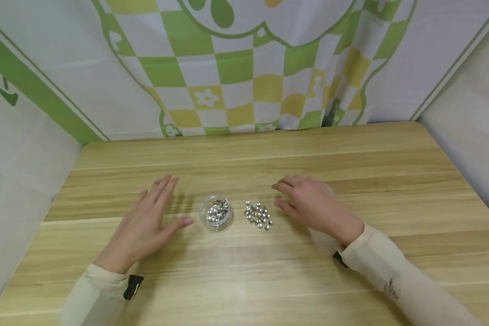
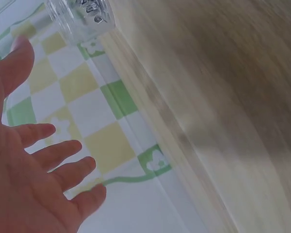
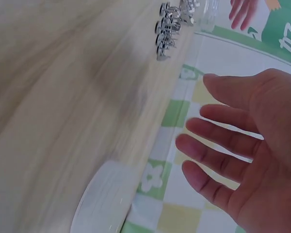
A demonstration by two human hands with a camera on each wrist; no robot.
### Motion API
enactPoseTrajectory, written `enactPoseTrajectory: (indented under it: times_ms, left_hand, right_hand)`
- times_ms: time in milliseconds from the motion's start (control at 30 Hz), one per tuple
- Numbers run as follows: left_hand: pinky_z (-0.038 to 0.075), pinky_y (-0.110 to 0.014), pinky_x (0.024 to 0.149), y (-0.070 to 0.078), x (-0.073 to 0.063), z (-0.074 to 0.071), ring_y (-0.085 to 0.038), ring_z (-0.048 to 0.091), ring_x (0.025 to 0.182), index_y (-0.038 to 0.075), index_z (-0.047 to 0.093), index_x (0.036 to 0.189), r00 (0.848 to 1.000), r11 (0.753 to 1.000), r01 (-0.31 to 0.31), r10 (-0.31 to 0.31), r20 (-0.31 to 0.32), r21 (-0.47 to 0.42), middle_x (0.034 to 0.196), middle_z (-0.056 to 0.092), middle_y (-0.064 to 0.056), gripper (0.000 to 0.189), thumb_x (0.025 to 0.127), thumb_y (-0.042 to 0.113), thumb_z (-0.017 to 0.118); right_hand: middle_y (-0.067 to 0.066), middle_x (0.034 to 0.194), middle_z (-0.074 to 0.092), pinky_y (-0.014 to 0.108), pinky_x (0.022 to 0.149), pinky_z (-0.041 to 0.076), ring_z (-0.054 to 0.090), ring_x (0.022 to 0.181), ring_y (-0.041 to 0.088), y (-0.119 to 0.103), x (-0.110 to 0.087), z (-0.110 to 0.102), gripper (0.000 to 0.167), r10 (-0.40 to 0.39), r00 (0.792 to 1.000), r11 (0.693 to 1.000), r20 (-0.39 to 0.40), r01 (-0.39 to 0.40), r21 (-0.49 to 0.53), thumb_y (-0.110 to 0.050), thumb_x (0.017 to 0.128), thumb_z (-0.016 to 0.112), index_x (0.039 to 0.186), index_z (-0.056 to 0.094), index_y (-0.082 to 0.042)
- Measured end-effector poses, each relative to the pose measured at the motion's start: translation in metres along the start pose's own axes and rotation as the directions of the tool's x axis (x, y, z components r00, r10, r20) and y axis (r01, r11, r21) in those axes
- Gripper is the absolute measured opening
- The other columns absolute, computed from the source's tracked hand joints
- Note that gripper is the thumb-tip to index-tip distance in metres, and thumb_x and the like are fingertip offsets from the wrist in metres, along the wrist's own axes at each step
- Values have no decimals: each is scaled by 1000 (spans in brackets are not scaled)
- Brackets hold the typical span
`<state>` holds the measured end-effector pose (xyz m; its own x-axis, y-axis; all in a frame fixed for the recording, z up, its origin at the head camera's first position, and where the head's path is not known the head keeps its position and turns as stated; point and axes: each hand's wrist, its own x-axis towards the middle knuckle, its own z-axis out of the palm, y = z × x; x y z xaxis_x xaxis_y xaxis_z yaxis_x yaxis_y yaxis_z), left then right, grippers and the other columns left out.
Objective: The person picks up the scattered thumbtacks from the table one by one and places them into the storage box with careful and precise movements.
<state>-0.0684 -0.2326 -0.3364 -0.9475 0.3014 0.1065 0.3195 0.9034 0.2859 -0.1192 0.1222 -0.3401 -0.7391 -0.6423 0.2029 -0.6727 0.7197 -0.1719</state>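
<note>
A clear tub (image 1: 203,218) of shiny tacks (image 1: 218,212), a loose pile (image 1: 258,215) just to its right.
The left hand (image 1: 146,222) is wide, the right hand (image 1: 311,203) loosely bent — both empty. The round tub sits mouth up, no long side; it looks light, stiff and slippery, best held by its walls. The pile runs far left to near right.

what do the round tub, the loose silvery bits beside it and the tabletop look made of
Round tub: likely clear glossy plastic, as its contents show through; possibly glass. Loose silvery bits: shiny, probably metal or metallised plastic, from their bright highlights. Tabletop: wood or wood-look laminate, soft sheen, streaky grain showing.
</note>
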Motion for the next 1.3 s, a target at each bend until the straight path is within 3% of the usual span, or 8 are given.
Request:
enactPoseTrajectory:
  times_ms: [133,333,467,633,833,1133,1300]
  left_hand:
    - [33,-66,111,1,4,2,-46,31,141,13,14,157,1000,1000,-8,8,9,-26,159,25,-20,98,85,57,65]
    - [37,-62,111,2,11,9,-43,37,139,12,18,156,999,996,-14,18,38,-84,155,33,-21,103,80,58,70]
    - [35,-60,113,4,14,13,-43,37,139,10,22,154,997,993,-9,18,71,-122,154,34,-21,103,78,56,73]
    - [40,-60,109,9,18,19,-43,45,132,3,30,150,995,977,-17,38,96,-211,149,41,-23,96,77,44,79]
    - [49,-56,101,12,23,28,-38,57,121,0,38,144,992,961,-43,74,101,-275,142,50,-20,89,75,35,83]
    - [43,-55,108,18,26,33,-38,53,126,-1,43,140,988,954,-62,100,117,-295,139,54,-19,85,75,36,82]
    - [41,-53,111,20,26,33,-38,50,130,-2,45,139,985,954,-89,127,117,-286,140,54,-19,78,78,33,80]
  right_hand:
    - [5,106,72,35,79,60,69,93,20,-4,9,5,24,-29,999,999,34,28,35,-23,93,67,112,71,-9]
    - [-1,93,71,30,69,58,67,82,13,-10,20,14,12,-22,996,999,82,18,45,-21,94,64,96,73,-14]
    - [-6,79,68,22,54,47,57,65,5,-12,24,19,14,1,995,999,101,-4,32,-21,94,63,82,70,-18]
    - [-8,65,60,21,47,39,47,54,4,-12,27,23,22,14,993,1000,121,-16,13,-21,92,65,70,65,-18]
    - [-7,62,58,22,47,41,46,52,6,-14,29,25,23,16,992,1000,125,-19,23,-18,90,68,67,64,-16]
    - [-6,59,53,18,43,33,40,50,6,-18,31,27,27,1,996,1000,94,-2,13,-9,90,61,64,58,-16]
    - [-6,68,61,21,46,40,49,55,6,-33,41,17,19,-26,998,1000,54,27,-10,-12,92,59,75,65,-16]
